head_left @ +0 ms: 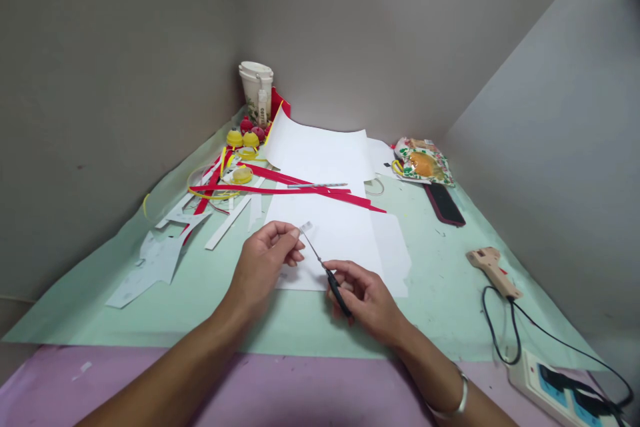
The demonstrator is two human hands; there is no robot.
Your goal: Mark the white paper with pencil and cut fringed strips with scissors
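My left hand (270, 257) pinches a small whitish piece (306, 227) between thumb and fingertips above the white paper. My right hand (367, 297) is wrapped round the black handles of a pair of scissors (339, 293). The thin blades point up and left, with their tips at the small piece; whether they are parted is too small to tell. Beneath both hands lie white sheets (330, 240), crossed farther back by red strips (280, 191) and a grey pencil (320, 185).
Paper scraps (150, 267) and yellow round pieces (240, 175) lie left. A lidded cup (257, 90) stands at the back. On the right are a colourful packet (425, 163), a phone (444, 204), a glue gun (495, 270) with its cord, and a power strip (543, 383).
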